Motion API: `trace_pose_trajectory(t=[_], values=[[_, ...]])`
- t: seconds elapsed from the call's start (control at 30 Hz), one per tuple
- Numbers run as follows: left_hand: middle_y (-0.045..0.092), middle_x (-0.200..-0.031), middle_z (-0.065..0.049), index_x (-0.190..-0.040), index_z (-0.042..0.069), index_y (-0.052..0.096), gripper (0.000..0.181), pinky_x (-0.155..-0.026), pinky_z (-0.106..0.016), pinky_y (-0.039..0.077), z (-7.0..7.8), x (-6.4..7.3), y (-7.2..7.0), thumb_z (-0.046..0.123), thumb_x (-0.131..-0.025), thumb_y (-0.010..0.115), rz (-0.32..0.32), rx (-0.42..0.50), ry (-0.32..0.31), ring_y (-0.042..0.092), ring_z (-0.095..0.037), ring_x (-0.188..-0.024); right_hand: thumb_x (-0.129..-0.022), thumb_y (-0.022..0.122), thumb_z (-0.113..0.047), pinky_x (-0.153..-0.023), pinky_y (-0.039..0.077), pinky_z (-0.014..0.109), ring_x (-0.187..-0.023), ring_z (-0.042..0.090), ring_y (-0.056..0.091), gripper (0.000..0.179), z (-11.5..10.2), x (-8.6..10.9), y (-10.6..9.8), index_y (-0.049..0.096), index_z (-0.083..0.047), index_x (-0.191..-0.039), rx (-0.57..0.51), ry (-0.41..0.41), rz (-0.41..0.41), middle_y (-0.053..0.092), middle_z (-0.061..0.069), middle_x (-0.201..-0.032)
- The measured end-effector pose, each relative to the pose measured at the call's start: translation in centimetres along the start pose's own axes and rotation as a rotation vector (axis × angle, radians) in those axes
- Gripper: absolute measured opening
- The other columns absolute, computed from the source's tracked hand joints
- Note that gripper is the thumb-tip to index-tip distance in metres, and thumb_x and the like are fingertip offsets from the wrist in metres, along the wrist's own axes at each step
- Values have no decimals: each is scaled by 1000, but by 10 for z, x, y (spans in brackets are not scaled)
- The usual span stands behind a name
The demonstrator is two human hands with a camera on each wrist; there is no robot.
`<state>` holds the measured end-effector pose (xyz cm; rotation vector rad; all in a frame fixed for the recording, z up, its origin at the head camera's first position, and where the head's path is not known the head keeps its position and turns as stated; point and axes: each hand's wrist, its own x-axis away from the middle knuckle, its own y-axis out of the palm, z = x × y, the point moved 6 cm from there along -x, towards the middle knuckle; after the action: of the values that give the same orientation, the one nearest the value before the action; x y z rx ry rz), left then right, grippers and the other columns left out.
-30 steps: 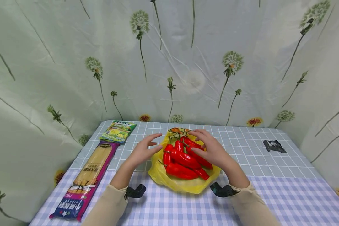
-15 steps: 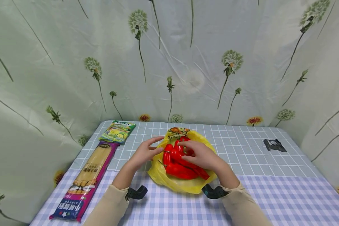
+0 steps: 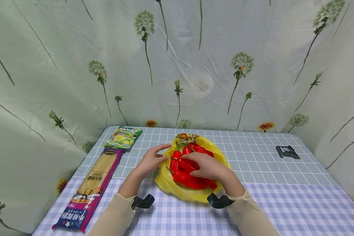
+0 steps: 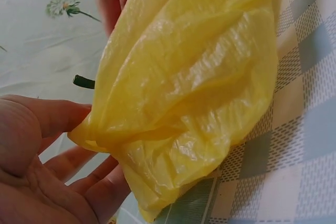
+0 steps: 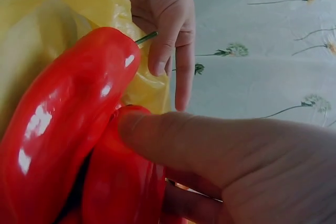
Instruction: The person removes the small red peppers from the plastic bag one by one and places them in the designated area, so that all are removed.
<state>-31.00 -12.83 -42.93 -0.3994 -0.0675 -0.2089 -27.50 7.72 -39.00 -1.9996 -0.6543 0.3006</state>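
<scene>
A crumpled yellow plastic bag (image 3: 177, 191) lies wide open on the table, full of shiny red peppers (image 3: 190, 180) with green stems. At the bag's left rim is my left hand (image 3: 148, 160); in the left wrist view its thumb (image 4: 60, 116) is at the gathered edge, with the other fingers partly behind the plastic. My right hand (image 3: 209, 165) reaches into the bag and grips one red pepper (image 5: 118, 177), thumb on its near end and fingers along the far side. Beside it another long pepper (image 5: 63, 114) lies loose. The gripped pepper's lower part is hidden.
On the left side lies a long pack of noodles (image 3: 89, 186), with a green-yellow snack packet (image 3: 124, 137) behind it. A small black packet (image 3: 287, 151) rests at the back right. Behind the table (image 3: 283, 209) hangs a flowered curtain (image 3: 206, 65).
My right hand has moved left and down from above the peppers into the bag, and its fingers have closed around a pepper. The left hand stays at the rim.
</scene>
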Motion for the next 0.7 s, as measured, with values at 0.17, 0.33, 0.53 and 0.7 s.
trace_pose_trajectory(t=[0.17, 0.33, 0.53, 0.7], values=[[54, -148, -10, -137, 26, 61, 45, -70, -31, 61, -1, -1, 1, 10, -95, 66, 3, 9, -8, 67, -26, -109, -84, 79, -16, -105, 50, 52, -133, 25, 52, 59, 0, 1, 2, 59, -24, -139, 15, -1, -4, 60, 1, -140], [57, -145, -9, -135, 26, 63, 43, -69, -30, 60, 1, -1, 2, 10, -95, 66, -2, 8, -14, 67, -22, -102, -86, 77, -16, -108, 48, 50, -133, 23, 53, 55, -2, 1, 2, 60, -26, -137, 61, -17, 0, 61, 0, -140], [57, -144, -9, -134, 24, 64, 41, -70, -30, 60, 1, -1, 2, 11, -95, 65, -2, 7, -14, 67, -22, -103, -89, 72, -11, -107, 48, 49, -131, 23, 54, 50, -5, 4, -2, 61, -23, -136, 38, -71, 10, 61, 1, -138], [58, -144, -9, -134, 24, 64, 41, -69, -28, 59, 0, -1, 1, 11, -95, 65, -3, 9, -12, 67, -21, -100, -90, 66, -4, -105, 50, 49, -128, 25, 55, 47, -9, 9, -11, 60, -18, -134, -12, -139, 42, 61, 3, -136]])
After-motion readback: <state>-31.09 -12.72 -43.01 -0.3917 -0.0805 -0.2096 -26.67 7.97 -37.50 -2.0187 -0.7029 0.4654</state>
